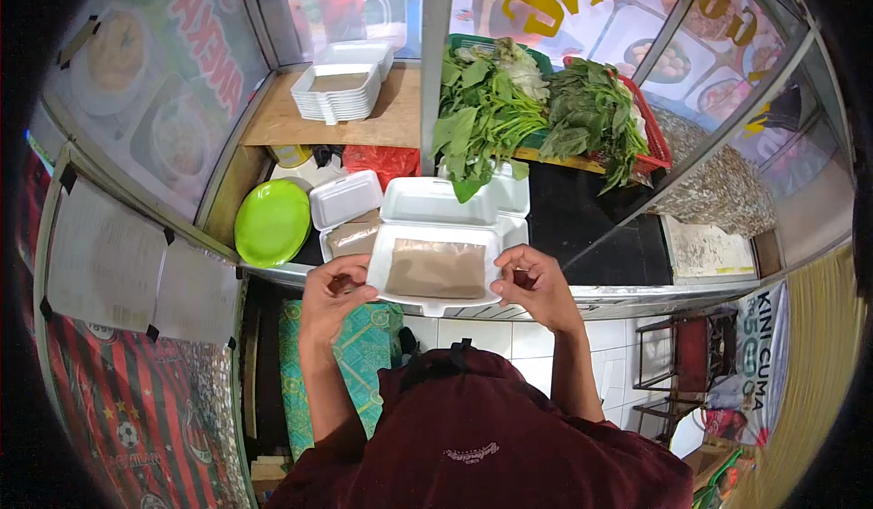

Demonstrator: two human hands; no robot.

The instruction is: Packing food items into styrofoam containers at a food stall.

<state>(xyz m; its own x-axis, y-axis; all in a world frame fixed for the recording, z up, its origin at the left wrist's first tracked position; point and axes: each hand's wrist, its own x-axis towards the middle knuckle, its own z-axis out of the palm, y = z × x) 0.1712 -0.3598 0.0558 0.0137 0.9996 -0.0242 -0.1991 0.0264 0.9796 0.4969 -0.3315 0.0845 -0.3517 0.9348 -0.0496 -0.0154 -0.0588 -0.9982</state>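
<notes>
An open white foam takeaway box lies in front of me, a brown paper sheet flat in its base. My left hand pinches the base's near left corner between thumb and fingers. On the opposite side, my right hand grips the right edge the same way. Just left of this box stands a second open foam box, also lined with brown paper. Behind the held box, to the right, another open white foam box is partly hidden by it and by hanging leaves.
A lime-green plate lies at the counter's left. Stacked foam boxes stand on a wooden shelf. Leafy greens fill a green basket; more leaves overhang a red basket. A metal post rises behind the boxes.
</notes>
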